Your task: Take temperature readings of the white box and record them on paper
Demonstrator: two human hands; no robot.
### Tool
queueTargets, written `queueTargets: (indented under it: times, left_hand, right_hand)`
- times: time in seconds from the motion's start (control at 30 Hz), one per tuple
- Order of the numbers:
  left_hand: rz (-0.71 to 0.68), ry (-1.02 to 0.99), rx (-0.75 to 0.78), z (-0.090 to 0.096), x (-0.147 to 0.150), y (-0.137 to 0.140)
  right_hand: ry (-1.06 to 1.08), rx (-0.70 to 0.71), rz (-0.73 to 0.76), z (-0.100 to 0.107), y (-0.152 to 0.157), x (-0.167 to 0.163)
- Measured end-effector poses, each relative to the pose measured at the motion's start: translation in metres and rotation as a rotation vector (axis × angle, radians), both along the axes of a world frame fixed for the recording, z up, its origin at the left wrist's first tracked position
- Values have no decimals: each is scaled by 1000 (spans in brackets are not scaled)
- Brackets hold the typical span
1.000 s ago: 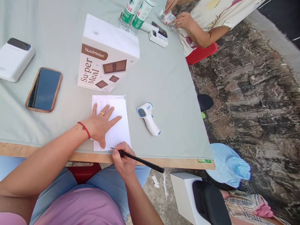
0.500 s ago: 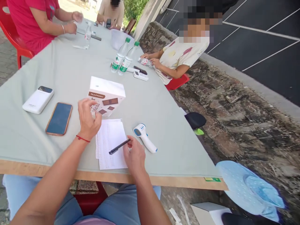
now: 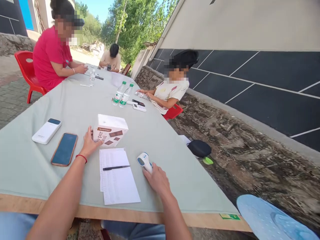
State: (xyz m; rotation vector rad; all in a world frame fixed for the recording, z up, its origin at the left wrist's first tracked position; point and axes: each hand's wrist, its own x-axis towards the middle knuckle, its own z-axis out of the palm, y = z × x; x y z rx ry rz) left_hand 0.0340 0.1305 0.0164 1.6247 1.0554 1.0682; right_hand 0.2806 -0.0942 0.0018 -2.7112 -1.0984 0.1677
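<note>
Right hand [image 3: 158,178] closed over handle of infrared thermometer [image 3: 143,160], thermometer head poking out toward left, resting on counter [image 3: 75,106]. Just left: black pen [image 3: 116,167] lying loose across printed sheet [image 3: 117,176], near counter's front edge. Left hand [image 3: 89,143] fingers spread, touching left side of snack box [image 3: 110,130]; grip or mere contact, cannot tell. Left of wrist: phone [image 3: 64,148], then white power bank [image 3: 46,130]. Farther: two water bottles [image 3: 122,94]. Three other people seated along counter.
</note>
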Motion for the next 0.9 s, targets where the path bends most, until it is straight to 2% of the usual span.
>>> queueTargets:
  times: [0.07,0.13,0.23,0.33,0.4,0.47,0.53,0.63,0.8,0.9]
  left_hand:
    - [-3,58,-13,4,0,-3]
    - [-31,-7,-22,6,0,-8]
    - [-23,-236,-109,8,0,-15]
    - [64,-416,-200,11,-2,-19]
    - [67,-535,-248,14,-2,-21]
    - [22,-629,-318,19,-2,-25]
    - [-19,-667,-397,23,-1,-29]
    - [-54,-646,-457,28,3,-37]
    - [-68,-590,-463,27,10,-47]
    - [-55,-569,-462,26,12,-48]
  right_hand:
    - [56,-7,41,-3,-2,4]
    - [122,75,-8,-5,-2,-1]
    - [331,381,-89,1,0,-27]
    - [554,770,-60,19,5,-68]
    - [708,878,-4,35,9,-97]
    - [882,868,129,48,13,-122]
    - [953,857,190,57,18,-141]
    - [945,873,187,62,25,-157]
    - [934,808,139,57,31,-165]
    - [1024,793,117,53,32,-166]
